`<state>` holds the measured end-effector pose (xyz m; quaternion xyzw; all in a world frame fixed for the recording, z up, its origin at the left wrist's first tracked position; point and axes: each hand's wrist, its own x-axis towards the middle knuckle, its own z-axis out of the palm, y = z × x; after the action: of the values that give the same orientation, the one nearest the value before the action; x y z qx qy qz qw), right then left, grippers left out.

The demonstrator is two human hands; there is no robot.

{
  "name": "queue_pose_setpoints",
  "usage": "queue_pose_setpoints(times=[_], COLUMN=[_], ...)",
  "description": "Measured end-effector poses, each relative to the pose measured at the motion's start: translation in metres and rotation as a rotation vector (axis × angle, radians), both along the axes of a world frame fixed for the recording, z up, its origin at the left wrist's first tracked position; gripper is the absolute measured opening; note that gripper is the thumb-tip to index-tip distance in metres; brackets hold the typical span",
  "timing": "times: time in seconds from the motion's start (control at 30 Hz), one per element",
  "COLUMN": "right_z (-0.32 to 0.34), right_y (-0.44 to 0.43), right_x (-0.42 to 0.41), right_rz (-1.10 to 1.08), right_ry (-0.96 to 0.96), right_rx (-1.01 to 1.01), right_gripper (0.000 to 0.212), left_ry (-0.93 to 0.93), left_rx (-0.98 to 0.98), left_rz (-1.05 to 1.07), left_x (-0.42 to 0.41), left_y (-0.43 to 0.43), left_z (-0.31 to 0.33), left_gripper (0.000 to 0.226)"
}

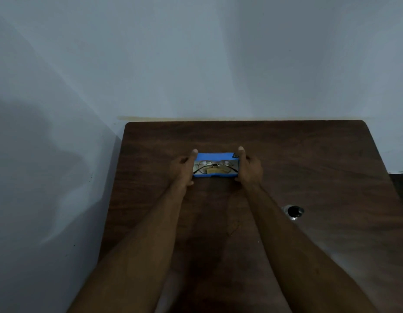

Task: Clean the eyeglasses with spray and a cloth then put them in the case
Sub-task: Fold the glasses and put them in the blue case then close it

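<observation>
A blue eyeglasses case (215, 156) lies open in the middle of the dark wooden table (286, 159). Thin metal-framed eyeglasses (215, 164) rest folded inside it, with a yellowish cloth (215, 171) lying in front of them in the case. My left hand (183, 167) grips the case's left end, fingers along its side. My right hand (249, 168) grips the right end, one finger reaching past the lid's far corner. A small spray bottle (293, 211) with a dark cap lies on the table to the right, apart from both hands.
A pale wall stands right behind the table's far edge and along its left side. The table's rounded right corner (363, 123) is near the wall. The scene is dim.
</observation>
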<state>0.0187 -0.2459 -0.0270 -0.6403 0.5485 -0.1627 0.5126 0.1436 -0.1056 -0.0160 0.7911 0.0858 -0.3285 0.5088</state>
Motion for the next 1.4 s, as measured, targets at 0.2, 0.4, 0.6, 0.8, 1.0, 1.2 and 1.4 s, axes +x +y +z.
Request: queue_pose_setpoints(times=[0.2, 0.4, 0.6, 0.8, 1.0, 1.2, 1.4], right_z=[-0.012, -0.022, -0.027, -0.020, -0.020, -0.006, -0.005], right_y=[0.006, 0.008, 0.010, 0.011, 0.016, -0.005, -0.038], right_x=[-0.008, -0.015, -0.016, -0.019, -0.018, 0.027, 0.092], right_rz=[0.005, 0.007, -0.014, -0.019, -0.055, -0.066, -0.022], right_ry=[-0.084, -0.121, -0.163, -0.159, -0.153, -0.176, -0.134], right_rx=[0.010, 0.012, -0.018, -0.038, -0.051, -0.154, -0.135], right_gripper=[0.030, 0.037, 0.034, 0.032, 0.022, 0.022, 0.021], left_ry=[-0.093, -0.239, -0.333, -0.361, -0.349, -0.411, -0.475], left_rx=[-0.147, -0.128, -0.118, -0.110, -0.140, -0.146, -0.045], left_rz=[-0.111, -0.166, -0.202, -0.215, -0.172, -0.116, -0.127], left_x=[-0.007, -0.012, -0.014, -0.016, -0.017, 0.025, 0.106], left_y=[0.022, 0.029, 0.033, 0.034, 0.030, -0.003, -0.042], left_z=[-0.014, -0.024, -0.035, -0.040, -0.043, -0.038, -0.048], left_gripper=[0.046, 0.050, 0.054, 0.055, 0.055, 0.053, 0.054])
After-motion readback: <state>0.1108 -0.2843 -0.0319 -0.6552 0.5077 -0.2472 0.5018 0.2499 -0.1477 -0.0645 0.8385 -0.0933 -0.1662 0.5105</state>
